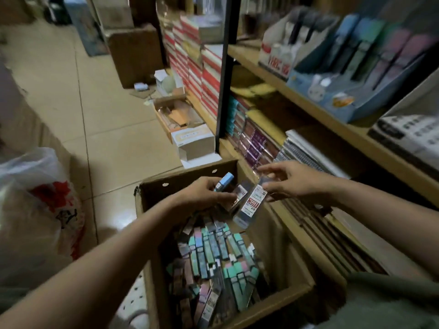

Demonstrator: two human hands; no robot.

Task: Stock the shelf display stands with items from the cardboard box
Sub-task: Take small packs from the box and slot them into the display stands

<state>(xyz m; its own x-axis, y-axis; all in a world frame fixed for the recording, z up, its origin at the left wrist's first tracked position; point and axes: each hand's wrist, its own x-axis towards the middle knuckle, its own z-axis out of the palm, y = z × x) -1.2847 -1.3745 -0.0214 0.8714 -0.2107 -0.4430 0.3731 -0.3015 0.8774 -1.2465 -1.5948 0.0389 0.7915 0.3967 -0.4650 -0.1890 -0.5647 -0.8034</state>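
1. The box (273, 302) stands open on the floor, hard against the shelf (308, 110) on its right. It is heaped with slim packs (213, 255) in teal, pink and dark colours, lying loosely lengthwise.
2. The left hand (204, 195) is above the far end of the box, fingers curled round a few packs; a blue pack (224, 180) sticks up past the knuckles.
3. The right hand (289, 181) is just beside it, fingers spread and only lightly bent. Its fingertips touch the top of a clear pack (251, 205) with a red-and-white label, which hangs tilted over the box. Whether they pinch it I cannot tell.
4. The stands (344, 91) sit on the upper shelf board, well above the hands: a blue one holding pastel packs upright, and a white one to its left.
5. Under that board, notebooks (308, 150) and purple packets (254, 146) fill the shelf right behind the right hand.
6. A black post (223, 74) rises at the shelf's front edge, just beyond the box's far corner.
7. A small carton (194, 141) and a tray (173, 112) of odds lie on the floor beyond the box.
8. A plastic bag (35, 205) sits to the left; bare tile (83, 115) lies between it and the box.
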